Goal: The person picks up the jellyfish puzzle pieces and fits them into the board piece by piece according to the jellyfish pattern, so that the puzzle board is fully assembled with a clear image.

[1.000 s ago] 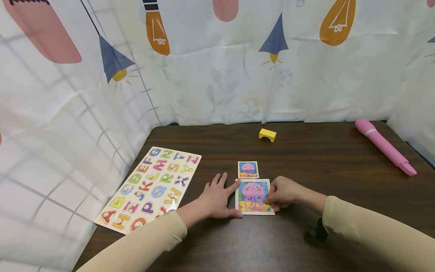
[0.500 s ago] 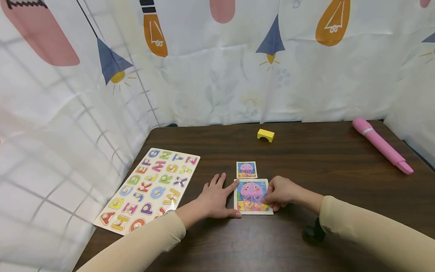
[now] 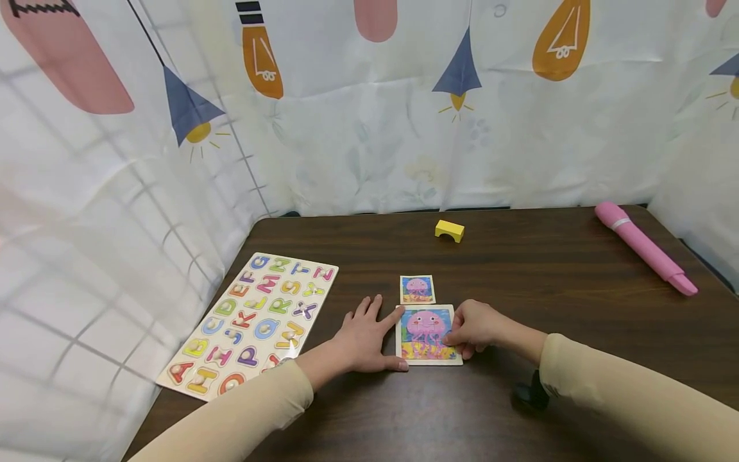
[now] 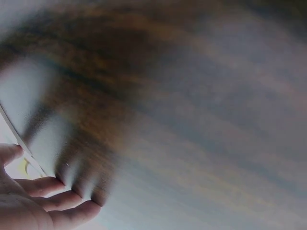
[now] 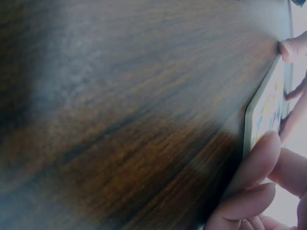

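A jigsaw puzzle (image 3: 426, 324) with a pink jellyfish picture lies flat in its pale frame on the dark table. My left hand (image 3: 365, 340) is spread beside it, index fingertip and thumb at its left edge; the left wrist view shows these fingers (image 4: 64, 203) stretched out. At the puzzle's right side, my right hand (image 3: 476, 327) has its fingers curled, with thumb and index fingertip together over the picture's lower right. In the right wrist view the thumb (image 5: 259, 158) overlaps the puzzle's edge. A small card (image 3: 417, 290) with the same jellyfish lies just beyond the frame.
An alphabet puzzle board (image 3: 260, 321) lies on the left, partly behind my left sleeve. A yellow arch block (image 3: 450, 230) stands at the back, and a pink toy microphone (image 3: 643, 247) lies at the right. A patterned curtain (image 3: 358, 128) hangs around the table (image 3: 537, 256).
The whole scene has shifted slightly left in the head view. Both hands keep nearly the same places at the puzzle.
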Demonstrator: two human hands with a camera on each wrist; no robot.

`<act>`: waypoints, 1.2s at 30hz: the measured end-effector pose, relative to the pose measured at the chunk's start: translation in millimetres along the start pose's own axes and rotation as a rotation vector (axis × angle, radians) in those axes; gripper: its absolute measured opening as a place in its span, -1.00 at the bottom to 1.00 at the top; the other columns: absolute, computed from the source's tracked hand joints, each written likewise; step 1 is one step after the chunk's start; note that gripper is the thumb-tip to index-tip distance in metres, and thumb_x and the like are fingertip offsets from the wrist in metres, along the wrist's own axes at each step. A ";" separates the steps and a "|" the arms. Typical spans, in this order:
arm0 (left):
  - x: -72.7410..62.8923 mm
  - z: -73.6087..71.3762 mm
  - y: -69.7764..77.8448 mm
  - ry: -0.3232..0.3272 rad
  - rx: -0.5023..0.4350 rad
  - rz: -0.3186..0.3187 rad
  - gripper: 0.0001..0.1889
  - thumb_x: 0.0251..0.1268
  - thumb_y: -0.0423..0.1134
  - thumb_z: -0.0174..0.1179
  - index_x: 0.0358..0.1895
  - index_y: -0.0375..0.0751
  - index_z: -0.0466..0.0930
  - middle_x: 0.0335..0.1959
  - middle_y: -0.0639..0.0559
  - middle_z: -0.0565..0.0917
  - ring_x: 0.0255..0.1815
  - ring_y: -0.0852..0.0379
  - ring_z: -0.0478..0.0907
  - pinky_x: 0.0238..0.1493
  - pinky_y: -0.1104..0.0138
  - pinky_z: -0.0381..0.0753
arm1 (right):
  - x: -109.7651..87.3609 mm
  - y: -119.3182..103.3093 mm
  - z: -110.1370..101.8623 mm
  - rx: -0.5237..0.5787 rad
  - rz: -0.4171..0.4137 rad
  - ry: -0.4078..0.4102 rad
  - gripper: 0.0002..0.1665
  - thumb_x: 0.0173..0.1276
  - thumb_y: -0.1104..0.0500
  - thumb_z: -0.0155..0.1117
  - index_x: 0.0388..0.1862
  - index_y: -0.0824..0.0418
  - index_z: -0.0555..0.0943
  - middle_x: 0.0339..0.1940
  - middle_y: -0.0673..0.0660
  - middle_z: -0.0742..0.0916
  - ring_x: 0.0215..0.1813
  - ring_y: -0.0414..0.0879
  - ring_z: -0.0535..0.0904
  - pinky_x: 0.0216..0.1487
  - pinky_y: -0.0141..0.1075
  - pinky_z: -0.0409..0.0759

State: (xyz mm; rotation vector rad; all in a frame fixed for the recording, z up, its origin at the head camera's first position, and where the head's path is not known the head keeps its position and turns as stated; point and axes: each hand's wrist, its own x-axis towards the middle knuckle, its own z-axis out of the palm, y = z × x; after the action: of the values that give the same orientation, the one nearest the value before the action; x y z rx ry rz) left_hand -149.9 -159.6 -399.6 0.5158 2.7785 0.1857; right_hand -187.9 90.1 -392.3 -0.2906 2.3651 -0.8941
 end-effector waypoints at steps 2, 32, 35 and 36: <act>-0.1 0.6 -0.9 0.000 0.001 0.000 0.05 0.13 0.48 0.27 0.65 0.18 0.08 0.66 -0.29 0.05 0.67 -0.33 -0.01 0.47 -0.27 0.24 | 0.4 0.0 0.5 -0.005 -0.002 0.001 -0.66 0.32 0.11 0.49 -0.59 0.20 0.62 -0.71 0.02 0.68 -0.67 -0.26 0.60 -0.61 -0.49 0.40; 1.3 -2.5 0.9 0.000 0.000 0.003 0.05 0.10 0.47 0.30 0.64 0.18 0.12 0.66 -0.30 0.07 0.66 -0.36 0.01 0.45 -0.28 0.27 | -12.0 12.8 9.6 -0.878 -0.755 0.080 -0.32 0.64 -0.13 -0.02 0.56 0.21 0.35 0.56 0.16 0.47 0.57 0.12 0.38 0.44 -0.01 0.46; 0.7 -2.9 0.6 -0.002 0.000 0.005 0.05 0.11 0.47 0.30 0.64 0.18 0.12 0.66 -0.31 0.07 0.65 -0.36 0.01 0.45 -0.28 0.27 | -12.7 10.1 10.0 -0.942 -0.746 0.079 -0.30 0.64 -0.16 -0.03 0.56 0.21 0.36 0.56 0.16 0.47 0.56 0.11 0.39 0.45 -0.04 0.46; 0.5 -3.1 0.5 -0.003 0.000 0.006 0.05 0.11 0.47 0.29 0.64 0.17 0.12 0.66 -0.31 0.07 0.65 -0.36 0.02 0.45 -0.28 0.27 | -13.1 9.3 10.2 -0.954 -0.749 0.080 -0.29 0.64 -0.17 -0.03 0.56 0.21 0.36 0.56 0.16 0.47 0.56 0.11 0.40 0.44 -0.04 0.47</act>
State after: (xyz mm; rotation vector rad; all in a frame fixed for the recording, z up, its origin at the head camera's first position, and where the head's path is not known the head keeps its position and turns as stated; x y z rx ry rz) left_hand -151.1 -159.2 -396.7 0.5238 2.7740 0.1859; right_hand -171.2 96.7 -398.6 -1.5961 2.6106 0.0463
